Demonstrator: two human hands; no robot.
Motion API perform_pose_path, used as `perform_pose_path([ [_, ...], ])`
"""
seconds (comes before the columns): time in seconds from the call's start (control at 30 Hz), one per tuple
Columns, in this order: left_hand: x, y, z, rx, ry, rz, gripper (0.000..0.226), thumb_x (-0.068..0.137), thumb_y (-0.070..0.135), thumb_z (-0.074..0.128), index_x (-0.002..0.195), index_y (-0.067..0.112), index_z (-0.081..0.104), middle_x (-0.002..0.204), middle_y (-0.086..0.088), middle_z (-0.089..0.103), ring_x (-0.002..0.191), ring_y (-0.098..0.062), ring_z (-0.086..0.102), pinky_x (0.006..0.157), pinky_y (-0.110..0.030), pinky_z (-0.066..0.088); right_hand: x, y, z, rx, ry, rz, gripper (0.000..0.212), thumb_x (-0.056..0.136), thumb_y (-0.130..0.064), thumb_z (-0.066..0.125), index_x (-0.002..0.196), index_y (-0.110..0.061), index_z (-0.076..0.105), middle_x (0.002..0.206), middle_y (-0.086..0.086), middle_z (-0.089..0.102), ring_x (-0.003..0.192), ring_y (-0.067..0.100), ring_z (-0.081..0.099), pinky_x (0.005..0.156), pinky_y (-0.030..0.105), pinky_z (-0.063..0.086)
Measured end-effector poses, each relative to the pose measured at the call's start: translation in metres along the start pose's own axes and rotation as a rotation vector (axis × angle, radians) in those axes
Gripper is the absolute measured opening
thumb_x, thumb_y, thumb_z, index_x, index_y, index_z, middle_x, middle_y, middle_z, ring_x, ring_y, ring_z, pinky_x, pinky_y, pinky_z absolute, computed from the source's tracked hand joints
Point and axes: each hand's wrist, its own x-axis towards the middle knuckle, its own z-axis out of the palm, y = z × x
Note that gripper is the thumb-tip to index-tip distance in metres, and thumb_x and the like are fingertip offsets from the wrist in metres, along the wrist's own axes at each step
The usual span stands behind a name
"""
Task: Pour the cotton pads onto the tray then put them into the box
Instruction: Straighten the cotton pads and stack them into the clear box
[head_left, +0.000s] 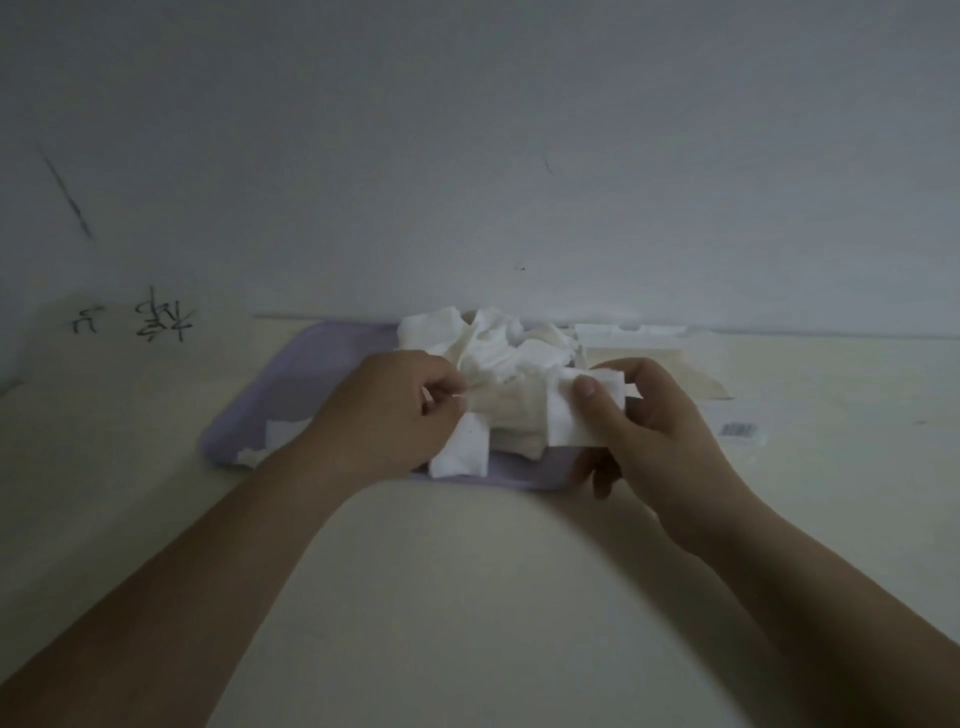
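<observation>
At far left, on the wall (467, 156), dark handwritten marks (137, 322). Below, a pale tabletop (441, 571) carrying a lavender tray (311, 374) set close against the wall. Tray contents: one loose pad (275, 436) lying flat at the near left corner, and a heap of white cotton pads (493, 343), crumpled and overlapping, across the middle and far right part. Left hand (400, 415) over the tray, grip narrow, thumb and fingers pinching the edge of a pad at the heap's near side. Right hand (660, 431) at the tray's right end, grip closed on a small stack of pads (566, 421), thumb pressed on top, fingers curled beneath. Behind that hand, a cream box (691, 371), partly hidden; whether anything lies in it cannot be told. Further right on the tabletop, a barcode label (737, 429); what carries it is too dim to tell.
</observation>
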Motion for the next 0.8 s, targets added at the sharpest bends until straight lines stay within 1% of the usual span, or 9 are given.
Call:
perform_pose_path([
  [0.1,-0.003,-0.004,-0.007,0.097,-0.091,-0.008,0.045,0.070,0.057,0.073,0.108,0.033,0.073,0.098,0.017,0.064,0.084,-0.002,0.063,0.081,-0.028,0.052,0.001,0.001,0.002,0.084,-0.006,0.033,0.023,0.102,-0.028,0.064,0.120,-0.014,0.061,0.077,0.011,0.074,0.060,0.032,0.066,0.050,0.039,0.055],
  [0.17,-0.004,-0.004,-0.006,0.180,-0.136,-0.011,0.057,0.069,0.059,0.076,0.119,0.033,0.069,0.109,0.013,0.062,0.092,-0.010,0.063,0.088,-0.034,0.054,0.001,0.000,0.005,0.154,-0.025,0.072,0.023,0.103,-0.022,0.063,0.125,-0.017,0.061,0.089,0.012,0.077,0.066,0.030,0.070,0.057,0.042,0.061],
  [0.3,-0.006,0.002,0.006,0.310,-0.153,0.039,0.044,0.080,0.044,0.077,0.122,0.036,0.068,0.123,0.004,0.060,0.112,-0.022,0.062,0.094,-0.039,0.052,0.000,0.002,0.008,0.185,-0.077,0.106,0.034,0.099,-0.005,0.067,0.129,-0.019,0.061,0.110,0.017,0.076,0.078,0.034,0.075,0.077,0.051,0.066],
  [0.37,-0.005,0.006,0.008,0.267,-0.111,0.077,0.025,0.081,0.038,0.077,0.106,0.036,0.070,0.113,0.008,0.062,0.104,-0.020,0.063,0.087,-0.035,0.051,-0.001,0.004,0.007,0.174,-0.074,0.117,0.038,0.096,0.001,0.069,0.127,-0.019,0.061,0.108,0.018,0.077,0.082,0.037,0.076,0.082,0.054,0.065],
  [0.47,-0.003,0.011,0.005,0.192,-0.026,0.057,0.017,0.084,0.033,0.080,0.086,0.036,0.063,0.092,0.012,0.061,0.087,-0.014,0.061,0.074,-0.029,0.043,-0.002,0.002,0.006,0.196,-0.048,0.135,0.032,0.097,-0.003,0.069,0.125,-0.017,0.061,0.103,0.019,0.078,0.076,0.038,0.077,0.073,0.050,0.066],
  [0.53,0.000,0.016,-0.001,0.043,0.071,0.034,0.020,0.083,0.031,0.082,0.080,0.030,0.063,0.079,0.014,0.062,0.072,-0.006,0.058,0.068,-0.026,0.042,-0.002,0.000,0.006,0.181,-0.012,0.129,0.031,0.097,-0.008,0.071,0.125,-0.017,0.060,0.098,0.016,0.080,0.071,0.036,0.077,0.064,0.044,0.065],
  [0.63,0.003,0.029,-0.009,-0.469,0.120,-0.021,0.016,0.088,0.016,0.080,0.082,0.019,0.065,0.062,0.009,0.066,0.053,-0.003,0.056,0.051,-0.018,0.043,0.000,-0.001,0.004,0.164,0.034,0.133,0.033,0.096,-0.014,0.074,0.127,-0.016,0.060,0.099,0.013,0.081,0.075,0.035,0.079,0.061,0.040,0.062],
  [0.73,-0.002,0.042,-0.007,-0.809,-0.069,-0.029,0.014,0.095,0.001,0.068,0.091,0.014,0.063,0.061,0.005,0.065,0.046,-0.006,0.054,0.040,-0.017,0.039,0.001,0.000,0.005,0.169,0.018,0.153,0.030,0.095,-0.014,0.074,0.122,-0.005,0.065,0.098,0.016,0.081,0.083,0.034,0.081,0.064,0.037,0.064],
  [0.8,-0.007,0.047,0.002,-0.827,-0.167,0.009,0.020,0.095,-0.005,0.065,0.097,0.015,0.068,0.070,0.009,0.069,0.056,-0.004,0.060,0.048,-0.014,0.043,0.000,-0.001,0.006,0.174,-0.027,0.161,0.026,0.093,-0.012,0.075,0.116,0.000,0.068,0.096,0.019,0.081,0.084,0.032,0.080,0.070,0.039,0.066],
])
